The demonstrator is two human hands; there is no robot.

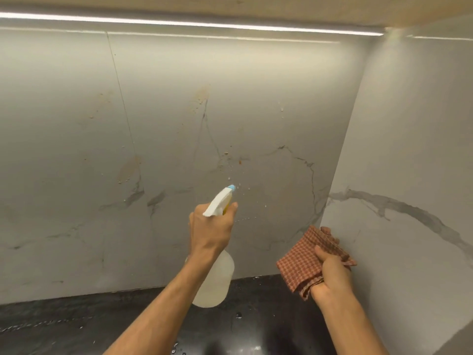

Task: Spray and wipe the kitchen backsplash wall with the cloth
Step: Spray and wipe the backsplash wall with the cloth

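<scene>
Left hand [212, 229] clamps a light translucent plastic spray bottle [215, 280] by its neck, right hand [332, 275] bunches a soft checked red cloth [302, 262], facing the stained grey marble backsplash [179, 124].

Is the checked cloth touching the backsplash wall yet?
Cannot tell. In the head view the checked cloth, bunched in the right hand, overlaps the backsplash wall; no gap shows.

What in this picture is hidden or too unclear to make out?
Head view:
- spray bottle: its neck and trigger are covered by the left hand; the liquid level is unreadable.
- checked cloth: partly bunched inside the right hand, so its full extent is hidden.
- backsplash: cut off at the left edge.
- countertop: near part lost behind the arms and bottom edge.
</scene>
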